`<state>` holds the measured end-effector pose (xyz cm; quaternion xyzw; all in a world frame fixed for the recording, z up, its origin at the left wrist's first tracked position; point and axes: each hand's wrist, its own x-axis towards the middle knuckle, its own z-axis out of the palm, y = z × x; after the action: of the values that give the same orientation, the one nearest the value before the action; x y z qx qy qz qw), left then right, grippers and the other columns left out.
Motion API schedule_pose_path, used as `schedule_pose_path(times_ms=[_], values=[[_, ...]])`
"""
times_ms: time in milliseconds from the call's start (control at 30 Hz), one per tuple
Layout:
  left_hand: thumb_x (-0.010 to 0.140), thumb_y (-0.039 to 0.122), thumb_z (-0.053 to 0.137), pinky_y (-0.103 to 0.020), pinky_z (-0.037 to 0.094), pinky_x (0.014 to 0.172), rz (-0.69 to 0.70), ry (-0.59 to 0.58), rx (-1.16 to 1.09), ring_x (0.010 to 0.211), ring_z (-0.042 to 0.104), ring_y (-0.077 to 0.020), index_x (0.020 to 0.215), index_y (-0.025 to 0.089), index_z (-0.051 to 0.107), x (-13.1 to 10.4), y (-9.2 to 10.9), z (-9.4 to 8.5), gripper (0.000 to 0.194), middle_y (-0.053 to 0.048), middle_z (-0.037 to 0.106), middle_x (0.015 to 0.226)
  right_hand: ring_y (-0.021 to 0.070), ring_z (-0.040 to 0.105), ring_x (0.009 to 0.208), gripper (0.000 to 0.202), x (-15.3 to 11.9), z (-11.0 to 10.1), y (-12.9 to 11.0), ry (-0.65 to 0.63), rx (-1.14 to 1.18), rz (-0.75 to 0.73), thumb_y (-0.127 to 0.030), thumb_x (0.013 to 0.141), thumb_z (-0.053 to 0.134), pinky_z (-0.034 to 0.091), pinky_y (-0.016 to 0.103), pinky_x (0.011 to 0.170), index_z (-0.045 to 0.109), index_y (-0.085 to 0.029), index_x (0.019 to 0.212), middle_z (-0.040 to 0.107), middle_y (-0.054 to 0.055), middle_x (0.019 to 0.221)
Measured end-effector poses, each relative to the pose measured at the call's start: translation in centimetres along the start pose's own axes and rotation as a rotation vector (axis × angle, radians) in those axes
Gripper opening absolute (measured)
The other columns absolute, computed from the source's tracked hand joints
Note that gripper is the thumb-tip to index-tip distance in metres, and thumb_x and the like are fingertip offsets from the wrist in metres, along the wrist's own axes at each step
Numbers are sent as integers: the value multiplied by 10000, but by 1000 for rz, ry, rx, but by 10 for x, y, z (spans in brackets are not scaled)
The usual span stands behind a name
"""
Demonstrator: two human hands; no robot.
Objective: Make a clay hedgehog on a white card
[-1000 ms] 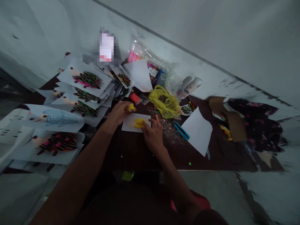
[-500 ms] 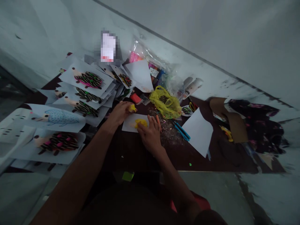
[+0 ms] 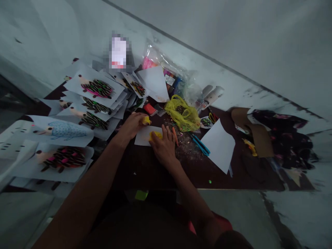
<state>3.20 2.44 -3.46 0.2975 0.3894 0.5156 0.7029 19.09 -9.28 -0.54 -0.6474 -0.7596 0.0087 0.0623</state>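
A small white sheet of paper (image 3: 141, 139) lies on the dark table in front of me, with a patch of yellow modelling clay (image 3: 153, 137) on it. My right hand (image 3: 164, 147) rests over the sheet's right side. Its thumb presses on the yellow patch and hides part of it, while the other fingers stretch forward over the sheet's edge. At the sheet's upper left, my left hand (image 3: 132, 126) is closed round a yellow clay lump (image 3: 146, 120). An orange stick (image 3: 175, 136) lies just right of my right hand.
Stacked hedgehog pictures (image 3: 95, 88) fill the left side. Behind the sheet sit a red packet (image 3: 149, 109) and a yellow plastic bag (image 3: 190, 119). Blue-handled scissors (image 3: 201, 144) and a white sheet (image 3: 220, 145) lie to the right, with cardboard (image 3: 261, 140) and dark cloth beyond.
My right thumb has shifted slightly left and forward over the yellow patch, covering more of it. My left hand keeps its hold on the clay lump, nearly still.
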Motion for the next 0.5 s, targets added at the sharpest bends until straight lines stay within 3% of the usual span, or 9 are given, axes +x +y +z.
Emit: schedule_pose_path(times_ms=[300, 500], values=[[799, 111, 654, -292, 579, 722, -16, 29, -112, 721, 705, -191, 727, 184, 670, -1, -1, 3, 105, -20, 724, 796, 311, 310, 1545, 328, 2, -3, 14, 40, 28, -45, -360, 1035, 583, 218, 542, 1265, 706, -341, 1339, 401, 89, 1654], [792, 98, 667, -278, 567, 701, -51, 2, -86, 715, 703, -194, 714, 188, 679, -1, 1, 3, 120, -24, 708, 793, 325, 295, 1545, 314, 5, -1, 9, 24, 9, -68, -389, 1024, 600, 239, 583, 1235, 708, -357, 1318, 409, 78, 1646]])
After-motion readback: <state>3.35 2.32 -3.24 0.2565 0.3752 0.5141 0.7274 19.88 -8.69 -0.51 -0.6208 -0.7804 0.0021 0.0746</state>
